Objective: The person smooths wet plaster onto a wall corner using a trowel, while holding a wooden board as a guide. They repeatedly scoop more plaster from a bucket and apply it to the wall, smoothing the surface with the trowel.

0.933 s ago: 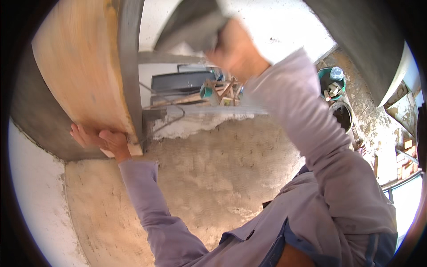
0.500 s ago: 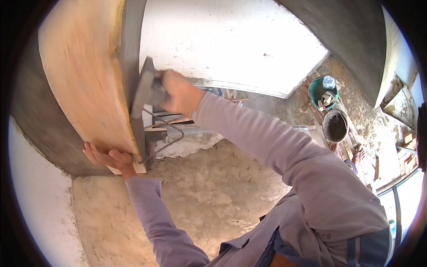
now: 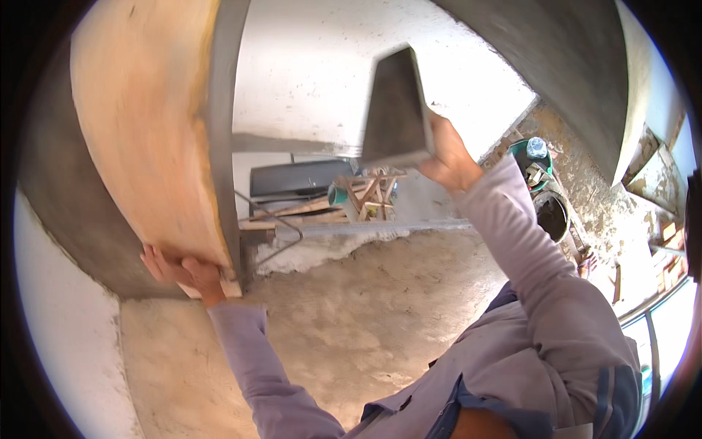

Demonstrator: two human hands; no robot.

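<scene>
- R hand [image 3: 452,154] closed on the float [image 3: 398,110], gripping at its right side; handle itself hidden, so exact finger wrap can't be told.
- Float is raised, tilted, dark broad face in view; well apart from the board & from the grey edge, w/ white wall [image 3: 307,80] behind it.
- L hand [image 3: 181,272] splayed on near end of board [image 3: 146,110], fingers spread to the left, pressing rather than wrapped round.
- Board lies against the dark grey surface; grey edge [image 3: 225,110] runs along its right side, near to far.
- Step in hand, by the look of it: smoothing the grey edge w/ board steadied as a guide; float is off the work now.
- Next move, my judgement: more smoothing would call for float back left, face flat to grey edge, light even pressure, L hand firm so board doesn't slip.
- Bent rod [image 3: 300,235] juts out just right of board's near end; poss. snag for float.
- Farther out, btwn the hands: dark panel [image 3: 300,178] & wood scraps [image 3: 369,194].
- Far right: green bucket [image 3: 518,150] w/ bits in it, dark bucket [image 3: 567,219] just nearer.
</scene>
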